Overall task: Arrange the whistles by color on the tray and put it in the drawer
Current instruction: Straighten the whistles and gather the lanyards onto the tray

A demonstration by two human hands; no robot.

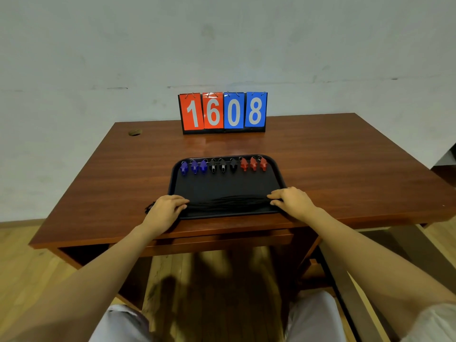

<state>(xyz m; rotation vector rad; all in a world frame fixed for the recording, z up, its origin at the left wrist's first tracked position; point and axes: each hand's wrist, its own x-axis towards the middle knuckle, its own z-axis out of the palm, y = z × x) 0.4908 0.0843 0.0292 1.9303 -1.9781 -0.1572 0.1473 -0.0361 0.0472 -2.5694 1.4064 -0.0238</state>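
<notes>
A black tray [225, 187] lies on the wooden desk near its front edge. Along the tray's far side stands a row of whistles: three blue whistles [194, 166] on the left, three black whistles [223, 165] in the middle, three red whistles [253, 163] on the right. Their black cords [229, 202] lie bundled across the tray's near part. My left hand [167, 208] rests on the tray's near left corner, fingers over the cord ends. At the near right corner my right hand [292, 201] lies on the cords and rim.
A flip scoreboard [223, 112] reading 1608 stands at the back of the desk [333, 169]. A shut drawer [222, 239] sits under the desktop's front edge. A cable hole [135, 132] is at the back left. My knees are below, over wooden floor.
</notes>
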